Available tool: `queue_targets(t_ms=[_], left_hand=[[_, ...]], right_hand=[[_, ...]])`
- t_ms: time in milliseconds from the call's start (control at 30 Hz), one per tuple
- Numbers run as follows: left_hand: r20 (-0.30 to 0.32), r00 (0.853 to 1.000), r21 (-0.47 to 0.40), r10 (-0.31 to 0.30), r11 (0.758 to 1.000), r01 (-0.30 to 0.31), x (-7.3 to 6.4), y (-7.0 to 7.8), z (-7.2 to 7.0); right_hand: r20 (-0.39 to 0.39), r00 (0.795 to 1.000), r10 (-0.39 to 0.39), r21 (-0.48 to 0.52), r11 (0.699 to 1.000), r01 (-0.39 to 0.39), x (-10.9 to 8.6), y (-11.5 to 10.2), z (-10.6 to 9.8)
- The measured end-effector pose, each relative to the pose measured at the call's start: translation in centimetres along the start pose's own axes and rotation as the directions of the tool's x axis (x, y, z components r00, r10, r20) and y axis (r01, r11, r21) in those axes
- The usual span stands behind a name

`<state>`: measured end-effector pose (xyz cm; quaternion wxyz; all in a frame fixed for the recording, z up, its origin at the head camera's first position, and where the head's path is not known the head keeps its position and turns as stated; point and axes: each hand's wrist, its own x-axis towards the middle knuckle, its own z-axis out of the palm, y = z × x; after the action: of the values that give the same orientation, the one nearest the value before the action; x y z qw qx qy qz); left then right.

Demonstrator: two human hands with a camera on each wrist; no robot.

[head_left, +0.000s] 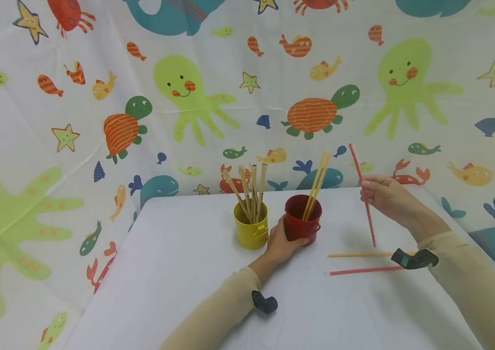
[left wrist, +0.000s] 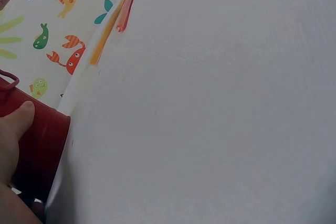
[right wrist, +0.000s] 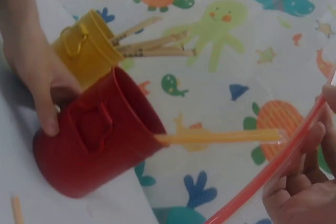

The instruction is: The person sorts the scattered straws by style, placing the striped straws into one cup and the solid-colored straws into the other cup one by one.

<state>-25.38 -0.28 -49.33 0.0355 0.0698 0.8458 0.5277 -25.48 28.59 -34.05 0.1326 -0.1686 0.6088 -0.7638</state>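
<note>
My left hand point(head_left: 281, 244) grips the side of a small red bucket point(head_left: 302, 227), its thumb across the front, as the right wrist view also shows. Two yellow straws point(head_left: 316, 187) lean in this bucket. Between thumb and fingers, my right hand point(head_left: 388, 200) pinches a red straw point(head_left: 364, 206), held steeply in the air right of the bucket. In the right wrist view, clear wrapping seems to cover the straws' ends. Left of the red bucket stands a yellow bucket point(head_left: 247, 236) with several pale, printed sticks point(head_left: 254, 194) in it.
Below my right hand, a yellow straw point(head_left: 348, 255) and another red straw point(head_left: 361, 271) lie on the white table point(head_left: 177, 272), partly behind the right wrist's camera. A curtain point(head_left: 247, 112) printed with sea animals hangs behind the table's back edge.
</note>
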Motion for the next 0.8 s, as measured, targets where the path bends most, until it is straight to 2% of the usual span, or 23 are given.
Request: queue_targets(t_ms=[100,367,533,800], left_hand=[[-0.003,1.000,0.000,0.001,1.000,-0.001,0.1,0.0,0.0],[-0.002,1.000,0.002,-0.002,1.000,0.002,0.0,0.0,0.1],[-0.002,1.000,-0.001,-0.011,1.000,0.011,-0.1,0.1,0.1],[-0.006,1.000,0.011,-0.003,1.000,0.003,0.0,0.0,0.2]], right_hand=[[0.011,1.000,-0.020,0.088,0.996,0.019,0.2,-0.2,0.6],[-0.063,0.998,-0.005,0.228,0.974,0.019,1.0,-0.7,2.3],[-0.047,0.997,-0.060,0.300,0.951,0.071,1.4,-1.1,3.1],[-0.038,0.983,-0.181,0.411,0.893,0.180,2.7,-1.1,4.0]])
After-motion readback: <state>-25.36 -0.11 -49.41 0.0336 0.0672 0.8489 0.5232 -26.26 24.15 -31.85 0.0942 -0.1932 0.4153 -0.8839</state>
